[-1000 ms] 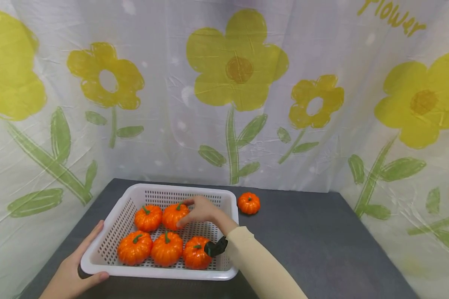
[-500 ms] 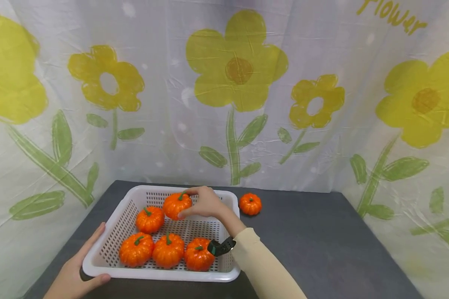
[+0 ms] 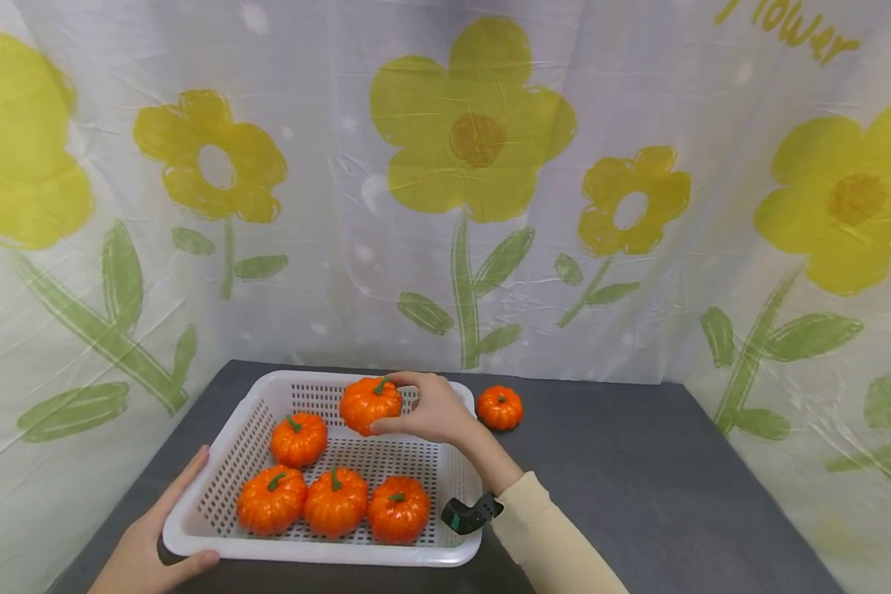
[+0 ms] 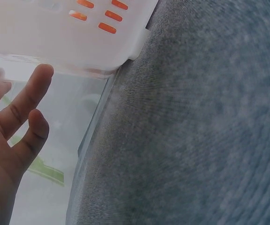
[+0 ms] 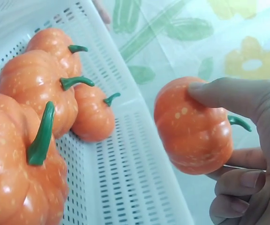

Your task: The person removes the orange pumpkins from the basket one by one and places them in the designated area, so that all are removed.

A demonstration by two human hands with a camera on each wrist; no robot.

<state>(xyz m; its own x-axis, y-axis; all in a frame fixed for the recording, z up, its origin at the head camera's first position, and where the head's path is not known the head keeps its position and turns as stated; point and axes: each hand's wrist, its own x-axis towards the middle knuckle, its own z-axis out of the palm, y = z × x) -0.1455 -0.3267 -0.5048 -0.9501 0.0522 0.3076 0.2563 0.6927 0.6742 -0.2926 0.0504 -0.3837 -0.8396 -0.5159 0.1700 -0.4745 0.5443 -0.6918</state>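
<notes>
My right hand [image 3: 436,410] pinches a small orange toy pumpkin [image 3: 367,406] with a green stem over the back of the white plastic basket [image 3: 319,551]. In the right wrist view the thumb lies on one side of this pumpkin [image 5: 191,126], with fingers behind it near the stem. Several similar pumpkins sit in the basket: three along the front, such as the middle one [image 3: 336,503], and one farther back at left [image 3: 299,440]. My left hand [image 3: 148,536] holds the basket's front left corner, thumb at the front rim; in the left wrist view its fingertips [image 4: 43,72] reach the outer wall.
One more pumpkin [image 3: 500,408] stands on the dark tabletop [image 3: 601,470], just right of the basket's back corner. A white curtain [image 3: 327,247] printed with yellow flowers surrounds the table at the back and sides.
My right hand has lifted a pumpkin from the back row of the basket, then carried it slightly to the right. The left hand stays at the basket corner.
</notes>
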